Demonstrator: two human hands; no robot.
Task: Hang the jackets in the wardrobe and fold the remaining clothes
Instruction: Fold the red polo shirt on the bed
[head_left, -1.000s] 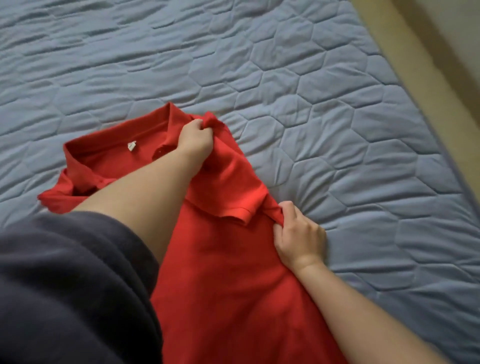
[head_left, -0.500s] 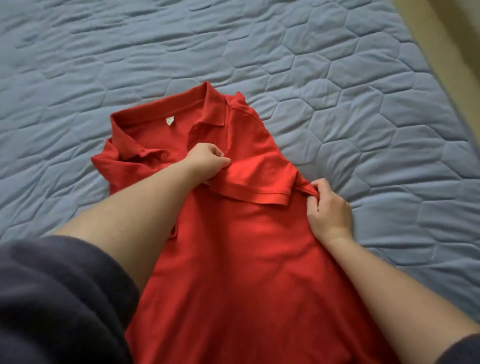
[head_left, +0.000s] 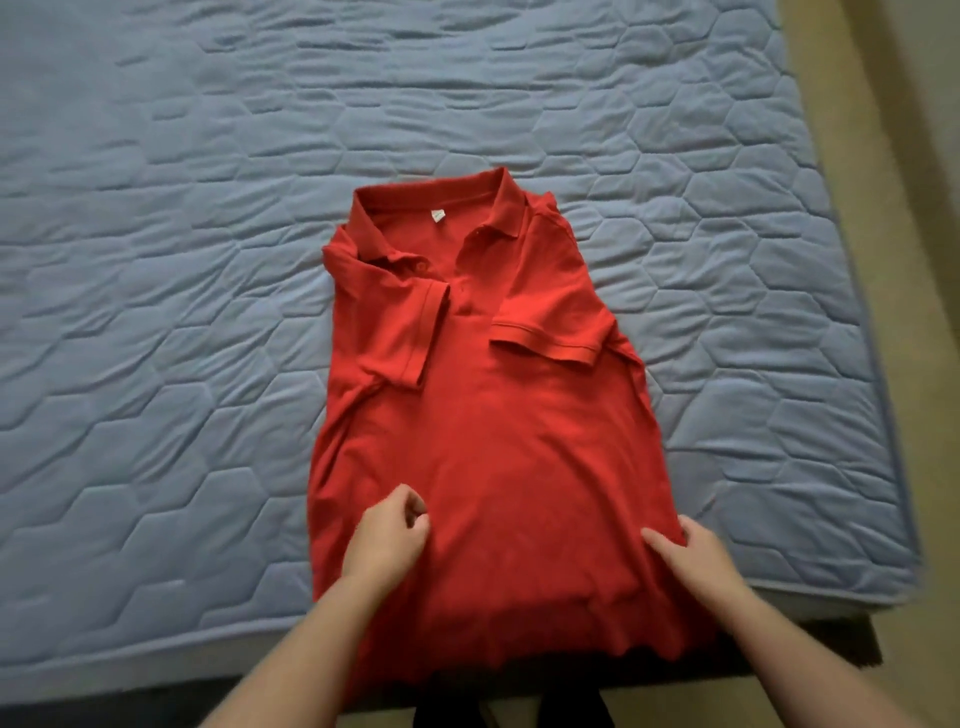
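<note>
A red polo shirt lies face up on the blue quilted mattress, collar at the far end. Both short sleeves are folded inward over the chest. Its hem hangs over the near edge of the bed. My left hand hovers over the shirt's lower left part, fingers loosely curled and holding nothing. My right hand rests on the shirt's lower right edge, the thumb spread out across the fabric.
The mattress's right edge runs along a beige floor strip. A dark bed base shows under the near edge. Bare mattress stretches to the left of the shirt and beyond it.
Both hands let go of the right sleeve and side and moved down to the shirt's lower part. The left sleeve now lies folded in too. The view has pulled back.
</note>
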